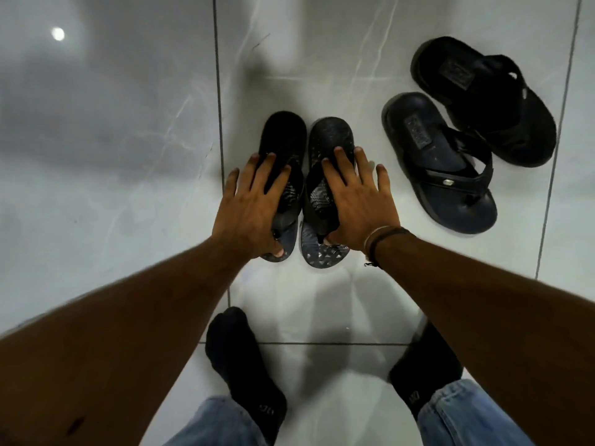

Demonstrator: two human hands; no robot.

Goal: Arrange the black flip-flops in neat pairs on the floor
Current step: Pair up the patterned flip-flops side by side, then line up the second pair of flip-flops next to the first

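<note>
Two small black flip-flops with patterned soles lie side by side on the tiled floor, heels away from me. My left hand [249, 207] rests on the left flip-flop [283, 136], fingers spread over its strap. On the right flip-flop [331, 136] lies my right hand [357, 201], thumb tucked under the strap near the toe. Whether either hand actually grips is hard to tell. To the right lies a larger pair at an angle: a dark blue-black flip-flop [438, 165] and a black one [483, 101] behind it, close together and untouched.
The floor is glossy pale marble tile with dark grout lines [219, 91]. My feet in black socks stand near the bottom, the left foot [238, 358] and the right foot [425, 365], with blue jeans cuffs. A lamp's reflection [58, 33] shines top left.
</note>
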